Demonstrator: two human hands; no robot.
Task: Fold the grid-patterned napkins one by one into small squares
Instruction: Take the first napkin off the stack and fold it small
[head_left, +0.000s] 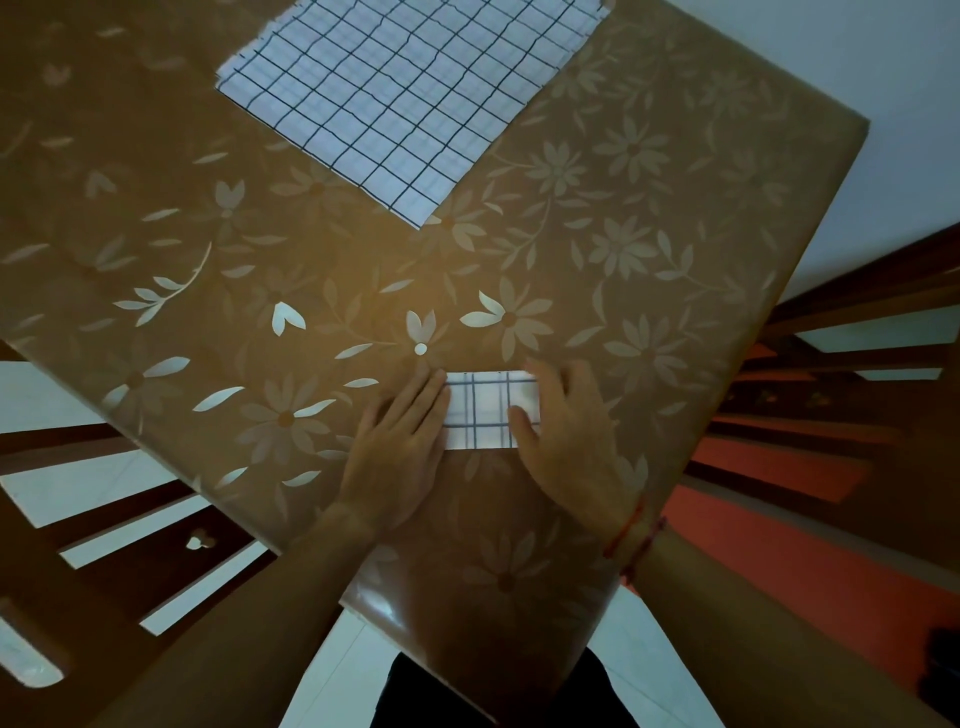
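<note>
The folded napkin (483, 410) lies flat as a short band near the bench's near edge, with its long axis running side to side between the two hands. Its left end goes under the fingers of the left hand (400, 447) and its right end under the right hand (571, 441), so only the middle stretch shows. How far it runs beneath either palm is hidden. Both hands lie spread and flat, fingers straight, pressing down and gripping nothing. The right thumb reaches in across the napkin's right part. Since the band is longer than it is deep, the next fold most likely crosses that long axis, carrying one short end over onto the other. Each hand already sits on an end, so neither is better placed to lift — the other would need to pin the cloth while the edges are squared. Well beyond the folded napkin, toward the far side and slightly left of it, the stack of open napkins (405, 88) lies spread flat and apart from both hands. The bench (649, 234) carries a brown flowered cover. Wooden chairs (104, 499) stand to the napkin's left and right, off the bench edges.
</note>
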